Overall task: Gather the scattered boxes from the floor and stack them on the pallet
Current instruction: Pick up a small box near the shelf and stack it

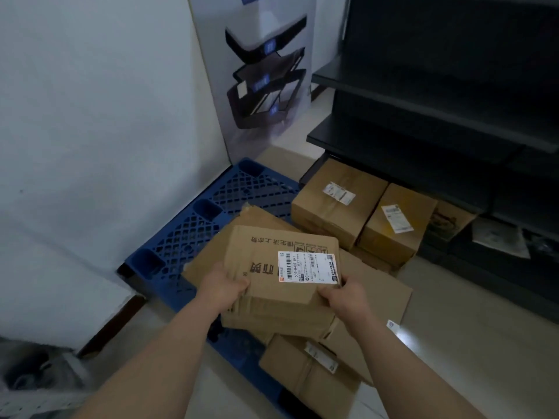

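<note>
Two bare hands grip one brown cardboard box [266, 285] at its near corners, the left hand [222, 287] and right hand [343, 299] each curling fingers round an edge. The box sits over a flattened cardboard sheet [381, 288] on the right part of a blue plastic lattice pallet [193, 234]. The pallet's left and far lattice is bare, running along a white wall [90, 116]. A white shipping label [308, 267] on the box reads "507-H407 041". Far right, a taped brown carton [335, 213] and a labelled brown carton [393, 237] crowd the black metal shelving [438, 116].

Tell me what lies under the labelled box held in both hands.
Under the labelled box, gripped by left hand and right hand, a larger cardboard box lies on the blue pallet. Whether they touch is hidden.
</note>
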`<state>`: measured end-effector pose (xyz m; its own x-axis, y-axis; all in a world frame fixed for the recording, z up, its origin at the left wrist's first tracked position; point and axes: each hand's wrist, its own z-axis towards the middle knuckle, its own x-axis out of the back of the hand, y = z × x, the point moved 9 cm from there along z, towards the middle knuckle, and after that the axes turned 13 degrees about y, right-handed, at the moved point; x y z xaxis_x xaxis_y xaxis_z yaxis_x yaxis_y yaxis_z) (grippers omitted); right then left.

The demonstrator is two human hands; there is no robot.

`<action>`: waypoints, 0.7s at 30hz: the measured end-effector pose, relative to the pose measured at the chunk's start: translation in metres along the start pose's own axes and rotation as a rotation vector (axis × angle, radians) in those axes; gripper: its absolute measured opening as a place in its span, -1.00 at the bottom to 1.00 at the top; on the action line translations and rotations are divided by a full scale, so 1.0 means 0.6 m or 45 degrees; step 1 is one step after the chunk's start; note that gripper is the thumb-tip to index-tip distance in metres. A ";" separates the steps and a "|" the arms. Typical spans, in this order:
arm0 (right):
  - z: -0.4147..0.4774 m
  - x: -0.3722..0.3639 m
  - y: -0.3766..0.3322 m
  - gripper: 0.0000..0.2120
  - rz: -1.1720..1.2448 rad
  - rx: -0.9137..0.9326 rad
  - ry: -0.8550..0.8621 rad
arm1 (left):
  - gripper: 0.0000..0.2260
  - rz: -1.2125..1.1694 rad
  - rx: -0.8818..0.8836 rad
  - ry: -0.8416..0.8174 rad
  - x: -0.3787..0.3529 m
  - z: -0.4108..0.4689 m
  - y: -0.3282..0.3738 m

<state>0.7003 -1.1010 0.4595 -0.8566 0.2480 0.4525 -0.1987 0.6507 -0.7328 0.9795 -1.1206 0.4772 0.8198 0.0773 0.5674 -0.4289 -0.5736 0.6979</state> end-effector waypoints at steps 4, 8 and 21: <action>0.049 -0.021 0.001 -0.63 0.004 -0.032 0.053 | -0.39 0.042 0.016 -0.075 -0.031 0.068 0.010; 0.113 -0.047 0.001 -0.60 -0.005 -0.079 0.089 | -0.38 0.104 0.006 -0.089 -0.064 0.135 0.035; 0.322 -0.181 0.028 -0.58 0.062 -0.247 0.223 | -0.47 0.306 -0.098 -0.192 -0.188 0.407 0.082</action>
<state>0.6980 -1.2557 0.2995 -0.7638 0.3922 0.5126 -0.0498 0.7560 -0.6527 0.9590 -1.3567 0.3407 0.7358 -0.1787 0.6532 -0.6405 -0.4969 0.5856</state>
